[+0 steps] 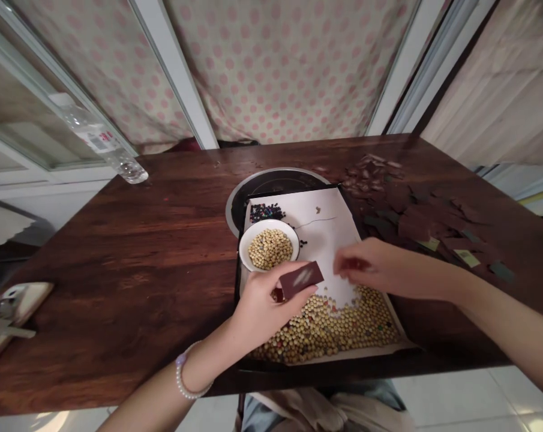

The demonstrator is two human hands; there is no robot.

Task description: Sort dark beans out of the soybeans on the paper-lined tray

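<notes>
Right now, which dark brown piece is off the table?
The rectangular piece pinched in the left hand, above the white paper sheet. The other dark brown pieces lie scattered on the wooden table.

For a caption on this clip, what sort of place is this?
Probably a room in a home, used as an informal craft corner. A dark wooden table holds a paper-lined tray of soybeans, with a polka-dot cloth hanging behind and a tiled floor below.

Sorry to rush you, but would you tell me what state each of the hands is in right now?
Left hand: closed on a dark brown scrap.
Right hand: half open, empty.
</notes>
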